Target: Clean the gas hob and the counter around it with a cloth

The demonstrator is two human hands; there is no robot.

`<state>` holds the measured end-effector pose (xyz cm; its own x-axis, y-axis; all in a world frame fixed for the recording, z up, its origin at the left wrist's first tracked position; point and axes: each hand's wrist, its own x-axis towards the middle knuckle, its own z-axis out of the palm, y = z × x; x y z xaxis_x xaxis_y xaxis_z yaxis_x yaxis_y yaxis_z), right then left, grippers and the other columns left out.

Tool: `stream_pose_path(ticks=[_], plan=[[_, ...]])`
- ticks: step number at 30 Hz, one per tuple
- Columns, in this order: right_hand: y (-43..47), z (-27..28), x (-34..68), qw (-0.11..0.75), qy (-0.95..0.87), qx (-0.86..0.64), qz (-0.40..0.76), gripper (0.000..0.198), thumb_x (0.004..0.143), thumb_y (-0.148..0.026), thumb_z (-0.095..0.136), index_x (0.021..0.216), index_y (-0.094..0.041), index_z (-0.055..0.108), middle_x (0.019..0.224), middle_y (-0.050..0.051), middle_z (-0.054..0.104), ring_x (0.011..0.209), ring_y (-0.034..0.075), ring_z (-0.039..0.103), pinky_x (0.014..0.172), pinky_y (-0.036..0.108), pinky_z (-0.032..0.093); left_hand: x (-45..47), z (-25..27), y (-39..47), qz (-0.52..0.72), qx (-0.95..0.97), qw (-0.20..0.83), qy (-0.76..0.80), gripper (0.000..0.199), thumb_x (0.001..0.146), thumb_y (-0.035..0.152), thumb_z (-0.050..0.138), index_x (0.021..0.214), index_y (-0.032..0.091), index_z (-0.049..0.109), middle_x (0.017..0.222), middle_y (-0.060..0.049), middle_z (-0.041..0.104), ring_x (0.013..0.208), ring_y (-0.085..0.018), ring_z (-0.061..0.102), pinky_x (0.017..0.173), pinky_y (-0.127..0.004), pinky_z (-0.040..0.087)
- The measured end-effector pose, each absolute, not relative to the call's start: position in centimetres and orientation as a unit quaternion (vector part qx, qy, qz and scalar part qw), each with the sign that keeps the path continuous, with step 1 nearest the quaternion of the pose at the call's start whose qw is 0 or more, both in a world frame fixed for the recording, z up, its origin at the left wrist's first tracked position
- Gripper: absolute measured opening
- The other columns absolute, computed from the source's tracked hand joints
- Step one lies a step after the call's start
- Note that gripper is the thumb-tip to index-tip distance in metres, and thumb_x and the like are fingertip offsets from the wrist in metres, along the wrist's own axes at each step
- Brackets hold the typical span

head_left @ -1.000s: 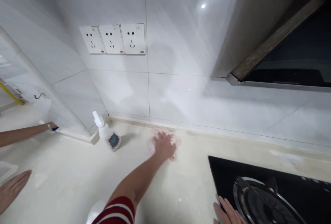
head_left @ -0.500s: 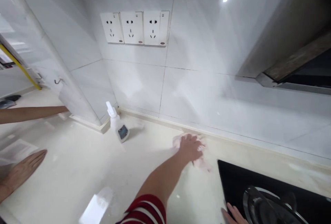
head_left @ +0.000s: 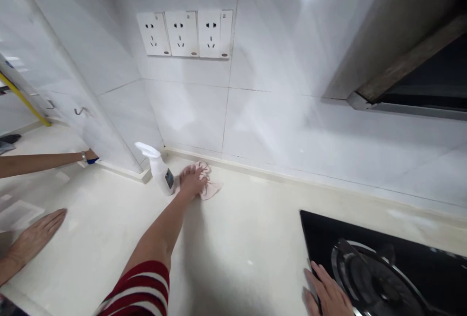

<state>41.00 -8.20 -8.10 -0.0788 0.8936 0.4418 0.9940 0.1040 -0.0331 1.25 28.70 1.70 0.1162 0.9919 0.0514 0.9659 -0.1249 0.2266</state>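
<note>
My left hand (head_left: 191, 179), at the end of a red-and-white striped sleeve, presses a crumpled pale pink cloth (head_left: 209, 187) onto the cream countertop (head_left: 233, 238) near the wall. Its fingers are curled over the cloth, partly covering it. Just left of that hand, close by or touching, stands a white spray bottle (head_left: 157, 170) with a dark label. At the lower right, my right hand (head_left: 328, 291) rests with fingers apart over the left edge of the black gas hob (head_left: 365, 243). Nothing shows in its grasp.
Another person's hand (head_left: 40, 233) lies flat on the counter at left; their other hand (head_left: 91, 155) is by the wall corner with something blue. Three sockets (head_left: 180, 33) are on the tiled wall. A range hood (head_left: 412, 72) juts out at upper right. A hook (head_left: 79, 111) sticks out at left.
My left hand has slid left with the cloth, from near the hob to beside the spray bottle. The bottle has turned and shifted slightly left. More of my right hand shows at the hob.
</note>
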Motion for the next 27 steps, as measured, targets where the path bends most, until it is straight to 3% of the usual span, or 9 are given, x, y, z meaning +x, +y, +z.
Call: stream_pose_path(ticks=[7, 15, 18, 22, 27], plan=[[-8.2, -7.4, 39.8, 0.176, -0.705, -0.675, -0.127, 0.044, 0.093, -0.042, 0.043, 0.129, -0.019, 0.055, 0.146, 0.012, 0.049, 0.135, 0.03, 0.044, 0.106, 0.048, 0.038, 5.5, 1.6, 25.5, 0.071, 0.753, 0.078, 0.65, 0.06, 0.092, 0.051, 0.037, 0.147, 0.026, 0.04, 0.159, -0.01, 0.032, 0.146, -0.041, 0.017, 0.112, -0.065, 0.018], [-8.3, -7.2, 39.7, 0.178, -0.697, -0.686, -0.106, 0.042, 0.096, -0.041, 0.041, 0.131, -0.021, 0.051, 0.144, 0.013, 0.05, 0.135, 0.029, 0.044, 0.108, 0.048, 0.038, 23.8, 0.3, 12.8, 0.063, 0.9, 0.149, 0.406, 0.051, 0.089, 0.055, 0.046, 0.138, 0.04, 0.05, 0.157, 0.002, 0.035, 0.146, -0.035, 0.021, 0.112, -0.062, 0.021], [-8.5, -7.6, 40.4, 0.2, -0.699, -0.679, -0.097, 0.041, 0.098, -0.042, 0.036, 0.129, -0.021, 0.052, 0.141, 0.014, 0.053, 0.133, 0.029, 0.047, 0.107, 0.048, 0.04, 26.9, -0.3, 7.6, 0.068, 0.927, 0.178, 0.324, 0.055, 0.09, 0.055, 0.043, 0.142, 0.036, 0.047, 0.159, 0.0, 0.032, 0.147, -0.035, 0.017, 0.114, -0.061, 0.02], [-8.6, -7.8, 40.7, 0.227, -0.685, -0.688, -0.074, 0.043, 0.098, -0.045, 0.035, 0.128, -0.018, 0.051, 0.138, 0.017, 0.053, 0.13, 0.03, 0.049, 0.106, 0.048, 0.042, 22.8, -0.8, 2.9, 0.076, 0.935, 0.207, 0.277, 0.062, 0.093, 0.058, 0.036, 0.149, 0.032, 0.037, 0.162, -0.003, 0.025, 0.15, -0.032, 0.009, 0.12, -0.055, 0.017], [-8.5, -7.6, 40.0, 0.228, -0.684, -0.687, -0.09, 0.05, 0.099, -0.049, 0.031, 0.135, -0.018, 0.047, 0.137, 0.016, 0.053, 0.131, 0.031, 0.047, 0.109, 0.049, 0.039, 10.8, -0.1, 1.4, 0.074, 0.92, 0.183, 0.338, 0.063, 0.089, 0.064, 0.045, 0.148, 0.042, 0.036, 0.161, 0.003, 0.028, 0.147, -0.033, 0.022, 0.118, -0.059, 0.017]])
